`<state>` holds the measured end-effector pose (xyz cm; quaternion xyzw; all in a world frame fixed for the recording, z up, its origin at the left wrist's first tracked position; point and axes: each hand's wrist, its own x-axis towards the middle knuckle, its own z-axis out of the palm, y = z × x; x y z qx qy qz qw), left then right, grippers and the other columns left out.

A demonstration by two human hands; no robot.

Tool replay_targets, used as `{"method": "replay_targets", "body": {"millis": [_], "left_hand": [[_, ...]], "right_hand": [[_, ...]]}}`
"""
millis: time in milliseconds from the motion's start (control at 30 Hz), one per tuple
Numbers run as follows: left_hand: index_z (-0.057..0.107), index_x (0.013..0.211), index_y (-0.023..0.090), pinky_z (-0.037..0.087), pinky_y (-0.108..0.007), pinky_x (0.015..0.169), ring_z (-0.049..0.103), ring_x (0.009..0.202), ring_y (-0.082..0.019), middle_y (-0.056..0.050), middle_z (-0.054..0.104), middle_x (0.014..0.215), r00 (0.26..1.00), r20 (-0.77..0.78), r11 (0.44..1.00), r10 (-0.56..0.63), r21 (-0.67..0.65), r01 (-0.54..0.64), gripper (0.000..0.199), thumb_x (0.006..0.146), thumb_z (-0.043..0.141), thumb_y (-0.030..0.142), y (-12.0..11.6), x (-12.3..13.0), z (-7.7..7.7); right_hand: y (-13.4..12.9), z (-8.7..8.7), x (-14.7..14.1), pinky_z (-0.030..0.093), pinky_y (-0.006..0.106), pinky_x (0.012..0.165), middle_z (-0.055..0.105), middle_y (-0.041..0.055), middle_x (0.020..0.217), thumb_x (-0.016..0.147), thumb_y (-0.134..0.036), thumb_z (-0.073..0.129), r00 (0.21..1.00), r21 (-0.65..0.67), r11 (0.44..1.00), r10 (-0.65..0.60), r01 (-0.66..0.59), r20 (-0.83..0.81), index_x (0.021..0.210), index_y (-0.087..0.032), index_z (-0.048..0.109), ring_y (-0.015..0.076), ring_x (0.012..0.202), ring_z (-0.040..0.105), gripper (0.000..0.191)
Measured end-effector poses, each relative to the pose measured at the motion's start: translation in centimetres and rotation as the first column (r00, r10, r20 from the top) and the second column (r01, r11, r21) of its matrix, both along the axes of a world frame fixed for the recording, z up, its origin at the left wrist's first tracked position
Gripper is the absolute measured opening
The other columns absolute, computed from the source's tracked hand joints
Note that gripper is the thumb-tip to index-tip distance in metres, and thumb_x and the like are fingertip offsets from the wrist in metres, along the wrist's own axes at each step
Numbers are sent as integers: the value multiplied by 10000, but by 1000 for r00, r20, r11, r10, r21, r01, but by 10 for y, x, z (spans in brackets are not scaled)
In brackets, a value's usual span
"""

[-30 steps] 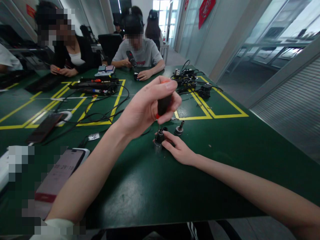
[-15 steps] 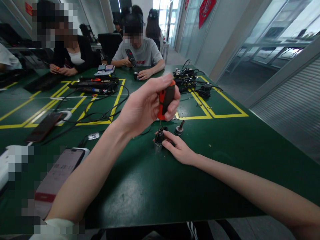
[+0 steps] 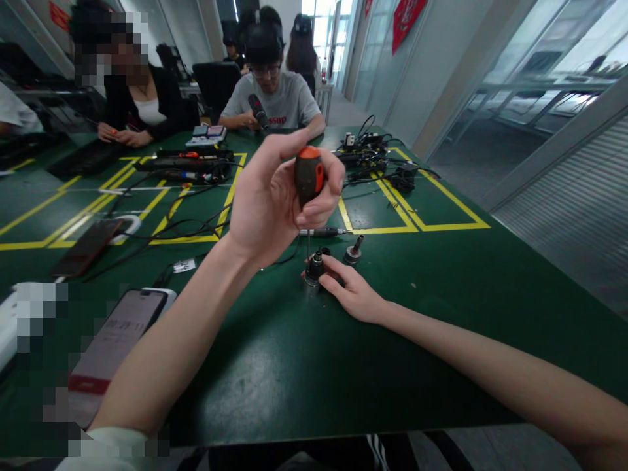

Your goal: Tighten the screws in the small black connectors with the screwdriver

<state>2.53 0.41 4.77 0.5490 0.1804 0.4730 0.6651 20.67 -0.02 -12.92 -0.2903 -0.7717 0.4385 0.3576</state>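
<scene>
My left hand (image 3: 284,190) is closed round the dark grey and orange handle of a screwdriver (image 3: 309,175). The thin shaft points down to a small black and silver cylindrical part (image 3: 314,267) that stands on the table. Whether the tip touches a screw is too small to tell. My right hand (image 3: 350,288) steadies this part, thumb and fingers on its right side. Just behind it on the right, a second metal piece (image 3: 352,254) with a thin stem sits on the table. A slim pen-like tool (image 3: 326,232) lies behind, partly hidden by my left hand.
A phone (image 3: 120,333) with a lit screen lies by my left forearm, and a darker phone (image 3: 88,248) farther left. Loose black cables (image 3: 189,229) cross the left side. A tangle of black devices (image 3: 366,157) lies at the back. Across the green table (image 3: 417,373) sit other people.
The screwdriver handle has turned and tilted, its top shifting left and its orange end now facing me. My left hand has moved slightly left. My right hand stays on the cylindrical part.
</scene>
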Motion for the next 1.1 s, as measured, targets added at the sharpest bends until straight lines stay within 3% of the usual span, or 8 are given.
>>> {"method": "replay_targets", "body": {"millis": [167,267,400,500,667,767,1000,1100], "left_hand": [[596,668,134,392,-194,489,476,476,-87,-3,470,537,999,-34,1000,29,0,-29,543,1087,304,319,-4,4,1],[565,720,152,473,-208,516,599,515,-105,3,588,623,999,-26,999,47,24,-46,354,1033,424,239,-7,6,1],[434,706,186,308,-152,426,453,387,-39,48,542,581,999,7,999,42,19,-42,290,990,489,167,-8,8,-1],[495,746,181,207,-159,426,294,360,-31,52,447,499,1000,22,1000,20,23,-21,308,1037,403,225,-6,6,-1],[605,720,151,257,-194,437,290,401,-63,36,352,459,999,-43,999,-11,37,13,533,1078,371,468,-3,2,0],[563,629,153,277,-188,433,306,396,-57,32,325,463,999,-30,1000,-27,-11,26,635,1104,302,485,-2,2,1],[545,779,159,394,-173,486,528,445,-53,26,581,636,999,-6,998,38,42,-37,318,1067,436,238,-6,7,-3],[467,784,193,265,-154,420,392,360,-33,59,530,547,998,4,997,55,62,-55,236,1018,498,192,-7,8,-3]], "right_hand": [[0,-1,-1,578,429,1001,745,139,1284,1078,-430,518,1000,-9,1000,10,-10,-22,1493,-178,565,264,1112,726,488],[-1,0,-2,584,418,984,756,122,1243,1075,-440,522,1000,-12,1000,3,-3,-26,1490,-196,570,258,1089,726,484],[-1,0,-3,588,414,967,762,118,1214,1076,-452,514,999,-5,1000,10,-10,-34,1493,-193,565,255,1050,734,494],[0,-1,-2,585,419,971,760,121,1221,1074,-446,518,1000,-3,1000,-1,1,-21,1482,-191,575,257,1053,735,485],[-1,1,-1,593,420,956,766,112,1176,1074,-437,517,1000,-7,1000,-2,2,-6,1488,-198,573,250,1009,730,481],[-1,1,-2,586,422,975,758,122,1226,1073,-436,515,1000,-7,1000,-1,1,-9,1487,-192,575,253,1040,730,485],[-1,0,-2,596,411,967,763,111,1204,1073,-455,517,1000,-14,1000,6,-7,-21,1497,-197,569,248,1032,737,499],[-1,0,-2,599,410,958,766,107,1167,1073,-453,517,1000,-1,1000,1,-1,-18,1496,-191,572,246,1007,736,501]]}}
